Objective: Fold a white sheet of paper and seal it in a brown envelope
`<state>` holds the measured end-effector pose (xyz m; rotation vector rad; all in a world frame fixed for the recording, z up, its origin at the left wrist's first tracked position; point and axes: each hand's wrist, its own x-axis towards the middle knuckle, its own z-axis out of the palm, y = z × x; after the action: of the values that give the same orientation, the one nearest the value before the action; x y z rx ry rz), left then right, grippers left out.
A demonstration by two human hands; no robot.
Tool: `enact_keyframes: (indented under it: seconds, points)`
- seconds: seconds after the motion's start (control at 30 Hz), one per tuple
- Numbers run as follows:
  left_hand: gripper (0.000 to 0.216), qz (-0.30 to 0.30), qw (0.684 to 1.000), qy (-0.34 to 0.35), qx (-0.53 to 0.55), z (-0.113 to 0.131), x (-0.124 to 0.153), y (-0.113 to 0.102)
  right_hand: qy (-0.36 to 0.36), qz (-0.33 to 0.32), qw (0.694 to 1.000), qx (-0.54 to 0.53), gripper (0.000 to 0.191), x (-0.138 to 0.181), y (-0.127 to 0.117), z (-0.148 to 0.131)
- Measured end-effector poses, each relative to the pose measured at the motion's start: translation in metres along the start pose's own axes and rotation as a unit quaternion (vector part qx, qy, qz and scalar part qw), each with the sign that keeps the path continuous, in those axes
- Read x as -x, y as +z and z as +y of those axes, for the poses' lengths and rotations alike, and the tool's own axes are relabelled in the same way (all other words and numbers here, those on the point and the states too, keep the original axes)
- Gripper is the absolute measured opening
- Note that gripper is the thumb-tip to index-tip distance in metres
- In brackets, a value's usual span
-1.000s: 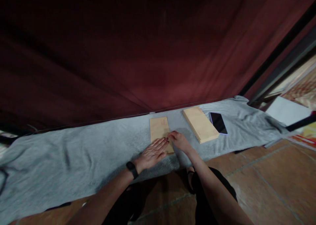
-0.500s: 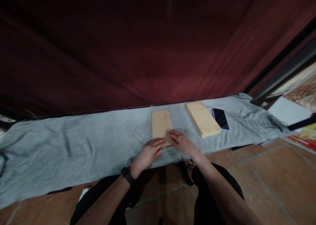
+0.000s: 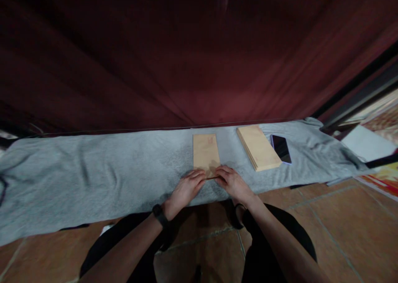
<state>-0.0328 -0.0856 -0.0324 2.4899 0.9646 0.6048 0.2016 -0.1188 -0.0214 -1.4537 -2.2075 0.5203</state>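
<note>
A brown paper envelope [image 3: 205,152] lies on the grey cloth in front of me, small reddish print near its far right corner. My left hand [image 3: 189,187] has its fingers closed on the near left corner. At the near right corner, my right hand [image 3: 232,183] pinches the same edge. Between the hands the near edge looks slightly raised or folded; my fingers partly cover it. To the right rests a stack of brown envelopes [image 3: 259,147], apart from both hands.
A phone [image 3: 281,148] with a purplish edge lies right of the stack. The grey cloth [image 3: 93,171] covers a long narrow bench, with a dark red curtain [image 3: 199,67] behind it. White and colourful papers [image 3: 368,144] are at the far right. Tiled floor [image 3: 336,216] shows below.
My fingers have shifted from lying on the envelope's near end to gripping its near edge at both corners. The stack and phone stay put on the cloth; the view has shifted slightly.
</note>
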Motion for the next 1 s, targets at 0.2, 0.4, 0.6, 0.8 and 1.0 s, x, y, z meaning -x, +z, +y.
enact_keyframes:
  seconds: [0.2,0.4,0.6,0.8,1.0]
  points:
    - [0.022,-0.002,1.000,-0.005,0.003,0.001,-0.001,-0.001,0.005,-0.003,1.000,0.017,0.014,0.000,0.002,-0.001]
    - [0.019,0.013,0.999,-0.028,-0.018,0.001,-0.007,-0.001,0.022,-0.006,0.998,0.053,0.018,-0.005,0.002,-0.002]
    - [0.020,0.009,0.998,-0.034,-0.051,0.009,-0.021,0.006,0.035,-0.002,0.997,0.071,0.023,-0.008,-0.012,0.006]
    - [0.016,-0.011,0.995,-0.005,-0.098,0.017,-0.024,0.011,0.036,-0.007,0.999,0.010,0.024,-0.005,-0.021,0.014]
    - [0.025,-0.049,0.989,-0.008,-0.142,0.021,-0.019,0.008,0.013,0.031,0.998,-0.048,0.042,-0.018,-0.011,0.018]
